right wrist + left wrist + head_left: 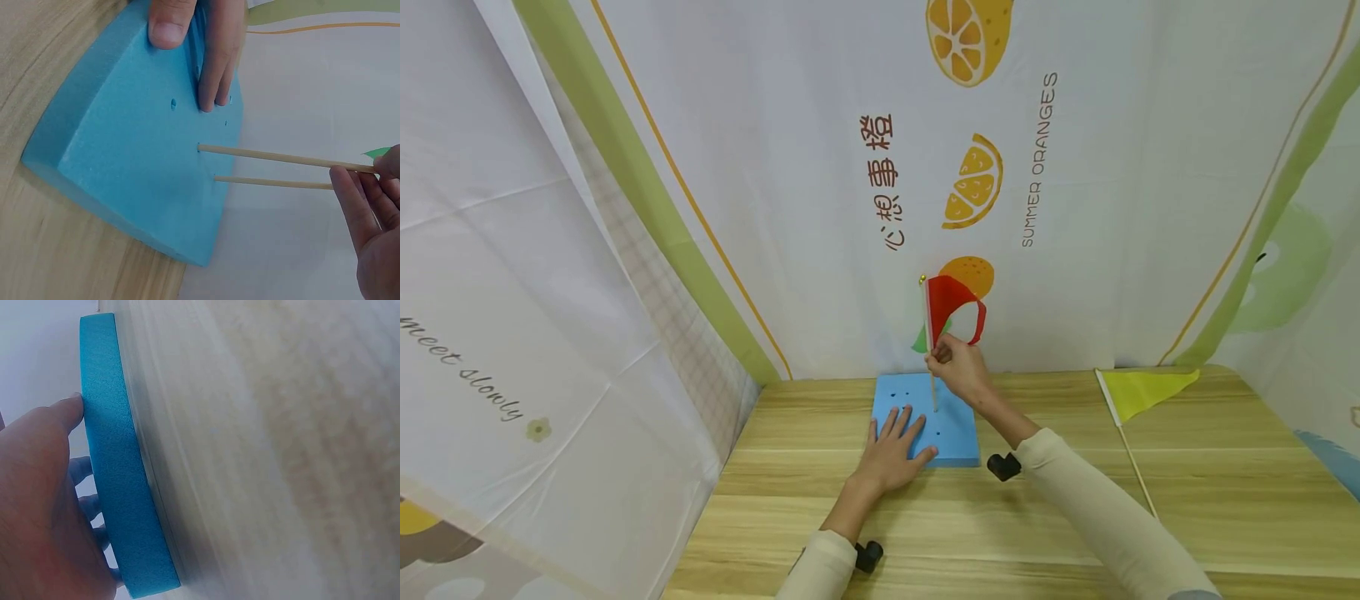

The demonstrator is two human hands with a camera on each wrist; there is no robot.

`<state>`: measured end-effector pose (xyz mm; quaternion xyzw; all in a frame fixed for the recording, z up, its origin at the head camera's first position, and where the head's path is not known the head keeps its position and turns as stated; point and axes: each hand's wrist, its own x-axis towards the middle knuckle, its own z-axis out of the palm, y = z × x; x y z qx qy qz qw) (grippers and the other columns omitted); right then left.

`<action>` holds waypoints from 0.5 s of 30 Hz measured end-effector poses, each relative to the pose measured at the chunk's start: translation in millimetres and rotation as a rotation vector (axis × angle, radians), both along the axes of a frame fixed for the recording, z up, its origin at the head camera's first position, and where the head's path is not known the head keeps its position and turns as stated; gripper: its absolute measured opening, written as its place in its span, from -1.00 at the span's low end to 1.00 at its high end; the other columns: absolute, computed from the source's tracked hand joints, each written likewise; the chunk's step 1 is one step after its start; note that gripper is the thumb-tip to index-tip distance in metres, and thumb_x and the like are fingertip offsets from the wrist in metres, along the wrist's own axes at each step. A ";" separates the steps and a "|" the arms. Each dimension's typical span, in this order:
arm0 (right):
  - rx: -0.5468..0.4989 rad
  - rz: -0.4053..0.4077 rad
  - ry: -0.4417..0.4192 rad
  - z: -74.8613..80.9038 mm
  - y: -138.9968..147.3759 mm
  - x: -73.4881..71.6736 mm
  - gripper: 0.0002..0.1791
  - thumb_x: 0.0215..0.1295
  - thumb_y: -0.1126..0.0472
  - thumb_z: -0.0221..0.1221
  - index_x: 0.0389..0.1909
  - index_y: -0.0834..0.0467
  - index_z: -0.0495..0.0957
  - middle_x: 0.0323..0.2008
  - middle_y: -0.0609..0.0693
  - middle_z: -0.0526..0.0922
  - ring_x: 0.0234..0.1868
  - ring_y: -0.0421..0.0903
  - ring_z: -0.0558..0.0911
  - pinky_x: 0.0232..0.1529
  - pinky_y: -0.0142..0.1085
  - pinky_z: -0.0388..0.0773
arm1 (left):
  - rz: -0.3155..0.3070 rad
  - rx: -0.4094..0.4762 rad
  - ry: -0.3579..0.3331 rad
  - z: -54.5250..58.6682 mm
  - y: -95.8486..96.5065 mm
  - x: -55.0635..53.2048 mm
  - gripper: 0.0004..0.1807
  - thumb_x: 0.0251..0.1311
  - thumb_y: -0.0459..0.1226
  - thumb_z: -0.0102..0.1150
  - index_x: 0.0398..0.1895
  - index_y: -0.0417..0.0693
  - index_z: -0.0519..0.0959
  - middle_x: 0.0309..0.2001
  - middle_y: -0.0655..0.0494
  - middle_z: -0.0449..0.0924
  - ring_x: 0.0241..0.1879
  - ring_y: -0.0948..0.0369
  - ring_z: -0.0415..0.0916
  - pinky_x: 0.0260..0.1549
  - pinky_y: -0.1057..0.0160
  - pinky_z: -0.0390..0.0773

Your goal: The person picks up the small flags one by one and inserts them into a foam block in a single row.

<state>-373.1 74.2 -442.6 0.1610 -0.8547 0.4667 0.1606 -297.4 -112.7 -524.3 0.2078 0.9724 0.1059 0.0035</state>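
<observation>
A light blue foam block (pixel 957 437) with several small holes lies flat near the back of the table. My left hand (pixel 891 454) rests on its left part, fingers spread. Above the block, my right hand (pixel 961 367) pinches the thin wooden stick of a red flag (pixel 942 300), held nearly upright. In the right wrist view the lower end of this stick (pixel 275 156) meets a hole in the foam. A second wooden stick (pixel 269 182) stands in the block beside it, its upper part hidden behind my right fingers.
A yellow flag (pixel 1142 393) on a wooden stick lies on the wood-grain table (pixel 1045 542) to the right, its lower end covered by my right sleeve. A white curtain (pixel 805 183) printed with oranges hangs directly behind the table. Small black devices (pixel 1003 467) sit at both wrists.
</observation>
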 end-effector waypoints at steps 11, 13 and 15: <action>0.039 -0.002 -0.026 -14.0 -2.7 -0.2 -0.90 0.32 0.16 0.24 -0.30 0.11 0.56 -0.35 -0.02 0.69 -0.30 -0.10 0.67 -0.19 -0.24 0.69 | 0.006 0.004 -0.007 0.7 -0.6 0.9 -0.22 0.38 0.32 -0.30 0.56 0.21 0.08 0.59 0.06 -0.11 0.58 -0.03 -0.21 0.45 -0.32 -0.16; 0.030 0.000 -0.024 -15.2 -3.0 0.1 -0.90 0.32 0.17 0.23 -0.29 0.12 0.56 -0.35 -0.01 0.69 -0.30 -0.08 0.68 -0.20 -0.23 0.69 | 0.007 0.004 -0.008 0.3 -0.5 0.9 -0.22 0.38 0.32 -0.30 0.56 0.21 0.08 0.59 0.07 -0.11 0.58 -0.03 -0.22 0.45 -0.32 -0.17; 0.022 -0.001 -0.024 -16.0 -3.3 0.0 -0.90 0.32 0.17 0.24 -0.30 0.12 0.56 -0.35 0.00 0.69 -0.30 -0.08 0.68 -0.21 -0.23 0.70 | 0.006 0.007 -0.009 -0.3 -0.5 0.8 -0.22 0.38 0.32 -0.31 0.56 0.21 0.08 0.59 0.07 -0.11 0.58 -0.03 -0.22 0.45 -0.32 -0.17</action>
